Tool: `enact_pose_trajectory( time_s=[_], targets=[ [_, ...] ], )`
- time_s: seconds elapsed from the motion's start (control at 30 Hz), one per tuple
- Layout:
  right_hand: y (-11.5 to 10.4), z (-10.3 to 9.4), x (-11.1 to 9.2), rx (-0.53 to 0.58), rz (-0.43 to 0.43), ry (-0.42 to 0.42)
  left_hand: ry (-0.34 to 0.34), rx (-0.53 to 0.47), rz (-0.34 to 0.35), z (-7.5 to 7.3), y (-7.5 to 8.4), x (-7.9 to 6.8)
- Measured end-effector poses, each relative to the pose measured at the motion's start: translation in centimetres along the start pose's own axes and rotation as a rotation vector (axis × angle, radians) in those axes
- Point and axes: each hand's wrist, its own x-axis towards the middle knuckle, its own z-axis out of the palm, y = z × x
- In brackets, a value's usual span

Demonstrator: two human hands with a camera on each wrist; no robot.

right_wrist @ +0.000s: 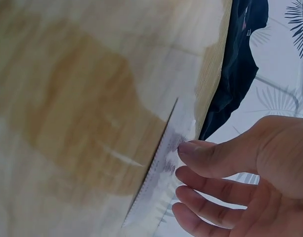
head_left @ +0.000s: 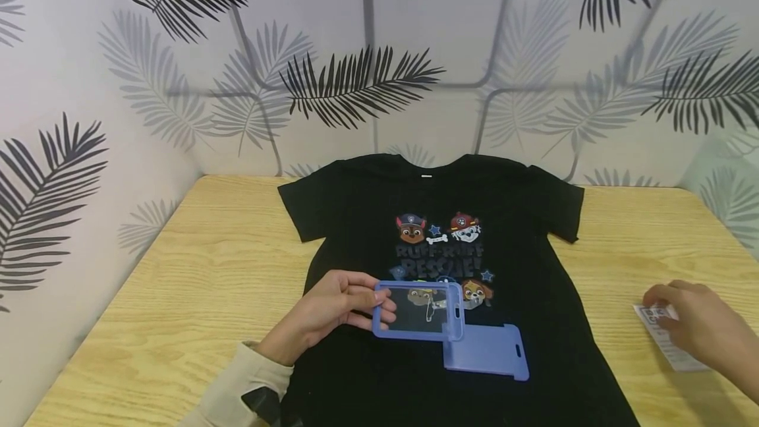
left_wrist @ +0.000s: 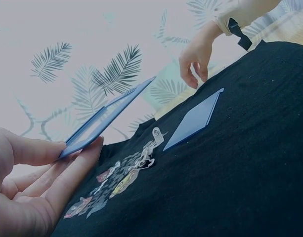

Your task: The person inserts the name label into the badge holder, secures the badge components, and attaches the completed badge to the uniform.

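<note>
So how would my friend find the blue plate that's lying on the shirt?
On the wooden table, look for the black T-shirt. Go down past its cartoon print to the flat blue plate lying just below. Its neighbour, the blue frame in the left hand, is see-through in the middle, but the plate is solid blue.

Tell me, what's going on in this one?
A person's left hand holds a blue frame by one end, raised above a black T-shirt spread on the wooden table. A flat blue piece lies on the shirt. Off to the right, the right hand is over a printed slip on the table; whether the fingers touch it is hard to tell.
</note>
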Motion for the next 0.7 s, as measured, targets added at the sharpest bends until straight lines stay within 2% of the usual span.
enact_pose_trajectory(
  time_s=[0.43,0.7],
  targets=[
    [-0.36,-0.29,0.36,-0.029,0.009,-0.038,-0.010,0.000,0.003,0.03,0.08,0.00],
    [-0.46,-0.57,0.83,-0.032,0.056,-0.091,-0.017,-0.011,-0.001,0.17,0.06,0.18]
  ],
)
